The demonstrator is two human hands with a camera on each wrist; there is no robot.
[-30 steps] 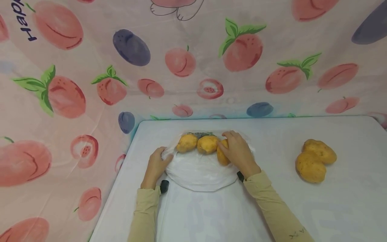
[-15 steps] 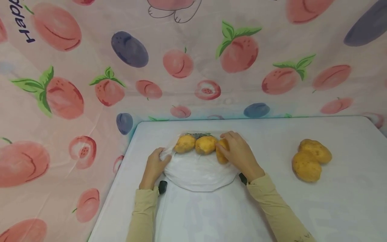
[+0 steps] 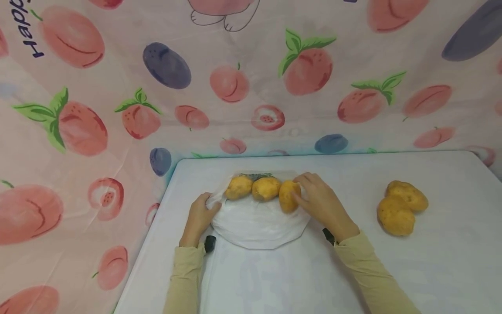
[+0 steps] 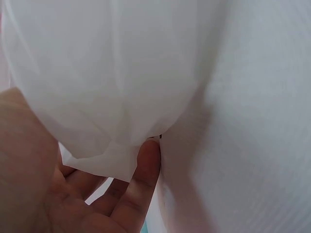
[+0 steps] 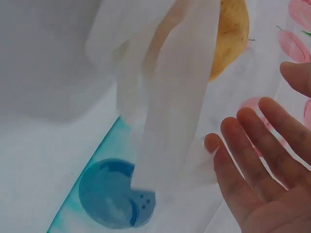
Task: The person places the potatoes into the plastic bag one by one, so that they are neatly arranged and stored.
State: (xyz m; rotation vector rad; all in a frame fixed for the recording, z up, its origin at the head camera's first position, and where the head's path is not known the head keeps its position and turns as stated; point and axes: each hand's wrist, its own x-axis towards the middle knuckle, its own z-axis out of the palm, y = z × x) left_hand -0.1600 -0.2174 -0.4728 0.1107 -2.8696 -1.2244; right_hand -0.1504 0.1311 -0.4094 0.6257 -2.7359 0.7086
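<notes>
A white plastic bag [image 3: 259, 224] lies on the white table. Three yellow potatoes rest at its far side: a left potato [image 3: 239, 187], a middle potato [image 3: 266, 189] and a right potato [image 3: 290, 196] standing more lengthwise. My left hand [image 3: 200, 218] holds the bag's left edge between thumb and fingers; in the left wrist view the fingers [image 4: 138, 194] lie behind the film. My right hand [image 3: 323, 203] is just right of the right potato, by the bag's right edge. In the right wrist view its fingers [image 5: 252, 160] are spread and relaxed, apart from the potato.
Two more potatoes, a front potato [image 3: 396, 216] and a back potato [image 3: 408, 195], lie together at the right of the table [image 3: 251, 279]. A fruit-printed cloth [image 3: 243, 52] hangs behind the table and along its left side.
My right hand has let go of the right potato and moved right, away from it. The left hand keeps its hold on the bag. The view has shifted slightly.
</notes>
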